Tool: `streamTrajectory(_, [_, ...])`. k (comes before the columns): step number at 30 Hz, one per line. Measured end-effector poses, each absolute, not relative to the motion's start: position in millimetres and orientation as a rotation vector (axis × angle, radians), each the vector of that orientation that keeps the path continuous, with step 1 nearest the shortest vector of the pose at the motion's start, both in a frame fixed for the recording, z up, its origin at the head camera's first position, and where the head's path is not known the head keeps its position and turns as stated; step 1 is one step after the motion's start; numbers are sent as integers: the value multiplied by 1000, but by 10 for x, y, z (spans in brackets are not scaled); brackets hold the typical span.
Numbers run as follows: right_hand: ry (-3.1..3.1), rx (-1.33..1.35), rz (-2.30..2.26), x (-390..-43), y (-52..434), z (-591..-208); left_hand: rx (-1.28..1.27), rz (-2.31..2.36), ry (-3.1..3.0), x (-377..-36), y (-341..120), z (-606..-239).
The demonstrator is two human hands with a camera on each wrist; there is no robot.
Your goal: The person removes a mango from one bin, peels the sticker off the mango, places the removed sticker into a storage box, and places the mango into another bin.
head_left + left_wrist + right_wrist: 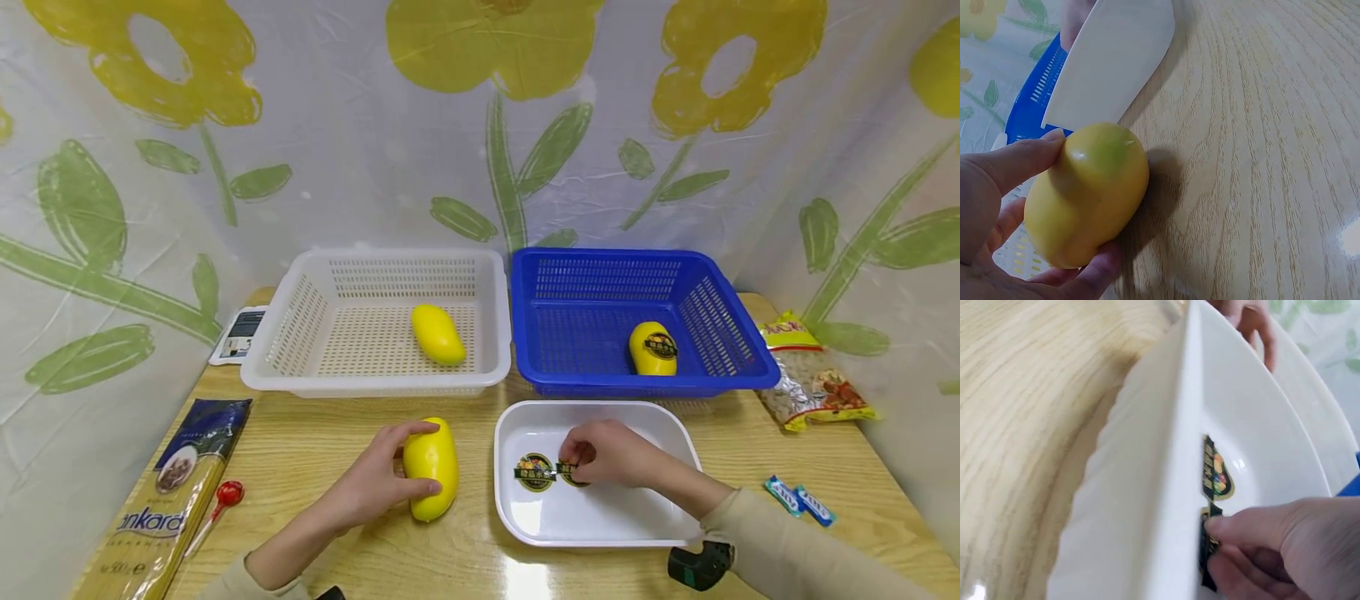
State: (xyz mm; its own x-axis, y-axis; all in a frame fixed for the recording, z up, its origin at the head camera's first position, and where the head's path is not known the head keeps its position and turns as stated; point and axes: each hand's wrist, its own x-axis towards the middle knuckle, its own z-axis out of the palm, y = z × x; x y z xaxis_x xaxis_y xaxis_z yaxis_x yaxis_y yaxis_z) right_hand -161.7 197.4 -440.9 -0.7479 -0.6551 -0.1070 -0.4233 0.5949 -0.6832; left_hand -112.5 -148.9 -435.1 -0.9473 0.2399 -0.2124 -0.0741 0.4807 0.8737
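Left hand curled round the smooth yellow plastic mango, thumb on top and fingers underneath, holding it steady on the wooden desk near the front edge, just left of the shallow white plastic tray.

Right hand is inside the tray, fingertips pinching one round dark label sticker; a second round sticker lies touching it on the tray floor.

How I'd do this step well:
- Lift the pinched sticker by its edge only, slowly, so its neighbour stays down and it doesn't fold on itself.
- Keep the mango's upper face bare; the left thumb covers part of it.
- Hold the mango firm: it's glossy and would likely roll.

Behind, along the desk's far edge: white slotted basket with a bare mango, blue slotted basket with a labelled mango.
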Motion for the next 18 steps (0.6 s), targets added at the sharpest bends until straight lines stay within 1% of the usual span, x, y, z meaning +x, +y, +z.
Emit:
streamTrajectory(5, [2317, -771, -1066, -1648, 1999, -4413, 150, 1462, 2431, -1121, -1489, -4358])
streamTrajectory(18, [2353, -748, -990, -1651, 2074, -4336, 153, 1458, 2438, -1109, -1479, -4356])
